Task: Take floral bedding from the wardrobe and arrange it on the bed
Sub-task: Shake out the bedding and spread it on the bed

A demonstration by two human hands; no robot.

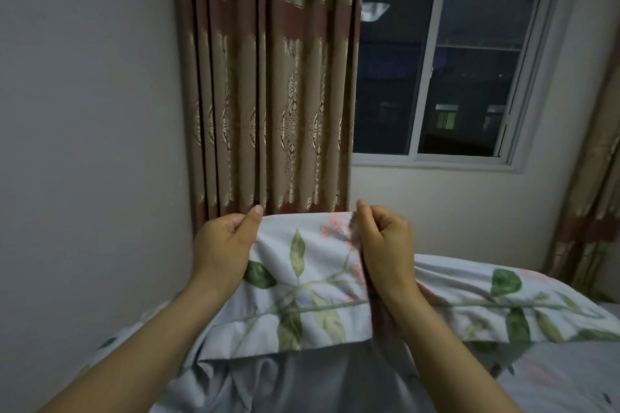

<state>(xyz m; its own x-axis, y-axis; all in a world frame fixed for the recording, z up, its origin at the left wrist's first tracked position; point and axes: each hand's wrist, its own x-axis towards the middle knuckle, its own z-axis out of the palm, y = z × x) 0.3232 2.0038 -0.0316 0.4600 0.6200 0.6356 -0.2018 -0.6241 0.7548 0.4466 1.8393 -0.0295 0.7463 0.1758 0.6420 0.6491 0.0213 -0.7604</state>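
Observation:
The floral bedding (302, 285) is pale grey-white cloth printed with green leaves and pink blossoms. I hold a stretch of its top edge up in front of me. My left hand (224, 245) pinches the edge at the left, thumb on top. My right hand (382, 241) grips the same edge further right, fingers curled round a bunched fold. The rest of the cloth drapes down and trails off to the right over the bed (570, 375), which is also covered in floral fabric. No wardrobe is in view.
A brown patterned curtain (268, 94) hangs straight ahead beside a dark window (446, 67). A plain wall (84, 144) stands close on the left. A second curtain (593, 211) hangs at the far right.

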